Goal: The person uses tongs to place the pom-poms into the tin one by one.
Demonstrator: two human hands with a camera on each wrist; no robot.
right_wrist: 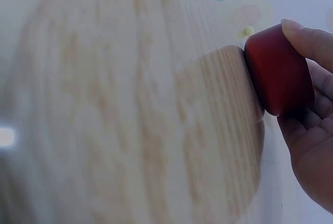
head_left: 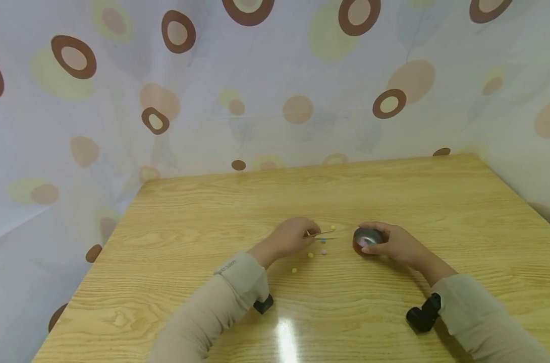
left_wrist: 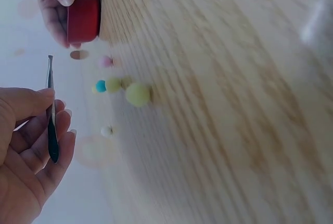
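Note:
My left hand [head_left: 294, 239] pinches metal tweezers [left_wrist: 51, 109] between thumb and fingers. In the head view the two arms of the tweezers stand apart, pointing right, with no ball visible between their tips. Close by the tips lie a yellow ball [head_left: 333, 228] and a teal ball [head_left: 323, 241]. A pink ball [head_left: 324, 252] and further yellow balls [head_left: 310, 255] lie nearer to me. With thumb and fingers around its sides, my right hand [head_left: 395, 245] holds a small red cup [right_wrist: 278, 70] on the table. Something pinkish shows inside its silvery interior.
The wooden table [head_left: 188, 217] reaches back to a patterned cloth [head_left: 266, 75] hanging behind and at the sides. A whitish ball [left_wrist: 106, 131] also shows in the left wrist view. Black wrist devices [head_left: 424, 313] hang under both sleeves, just above the tabletop.

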